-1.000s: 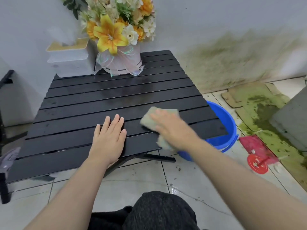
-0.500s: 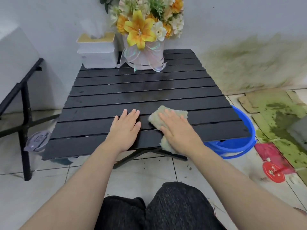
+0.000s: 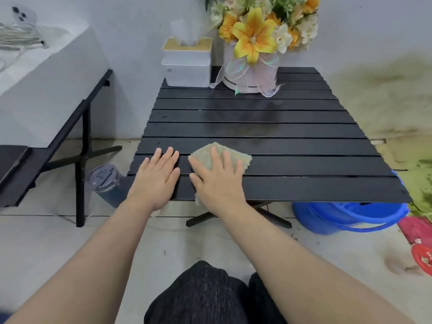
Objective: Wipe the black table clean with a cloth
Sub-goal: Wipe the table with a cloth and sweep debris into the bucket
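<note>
A cloth (image 3: 219, 157) is pressed flat under the open right hand (image 3: 217, 181) on the desk (image 3: 304, 164); the left hand (image 3: 156, 178), also open, braces beside it. Even pressure along the slats is advised.

Honestly there was nothing I could actually read here. The red round lid (image 3: 424, 257) on the floor at the right edge had some pale marks on it, but they were way too small and blurry to make out, and the tissue box (image 3: 187, 65) looked plain
</note>
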